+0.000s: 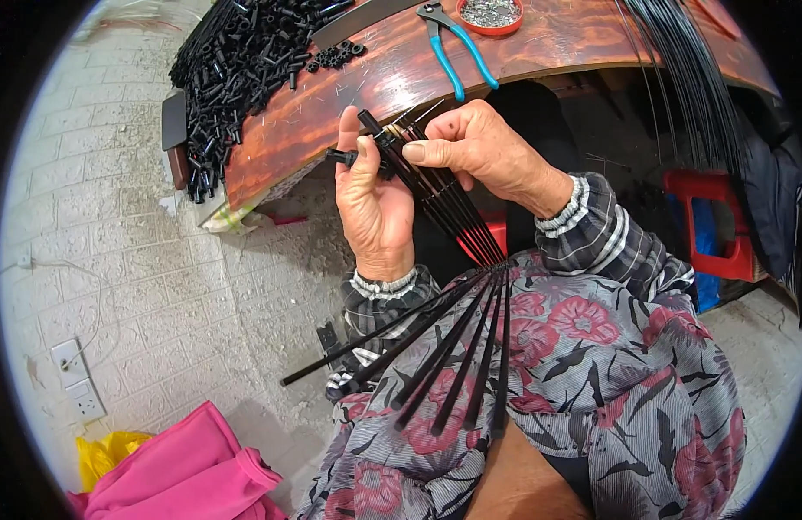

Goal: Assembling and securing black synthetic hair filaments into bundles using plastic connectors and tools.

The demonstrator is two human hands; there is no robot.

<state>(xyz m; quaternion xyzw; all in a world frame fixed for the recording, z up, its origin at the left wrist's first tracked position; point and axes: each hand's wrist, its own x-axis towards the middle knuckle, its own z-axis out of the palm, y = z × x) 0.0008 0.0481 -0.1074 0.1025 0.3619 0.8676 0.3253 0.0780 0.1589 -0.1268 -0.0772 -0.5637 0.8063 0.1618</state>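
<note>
My left hand [379,208] cups the upper end of a black umbrella frame, its thumb against a black plastic fitting [340,158] and its fingertips pointing up. From there a bundle of thin black umbrella ribs [449,208] slants down toward my lap. Past a narrow gathering point, the thicker black rods [449,373] fan out over my floral apron [583,321]. Thumb and bent forefinger of my right hand [496,156] close on the ribs' upper ends, beside my left thumb. Exactly what lies between those fingertips is partly hidden. A few thin metal ends stick up there.
A reddish wooden table [375,82] curves ahead, bearing a heap of black plastic fittings [254,78], blue-handled pliers [457,48] and a red dish [492,31] of small metal pieces. Black wires [687,78] hang at right above a red stool [722,230]. Pink cloth [193,468] lies lower left.
</note>
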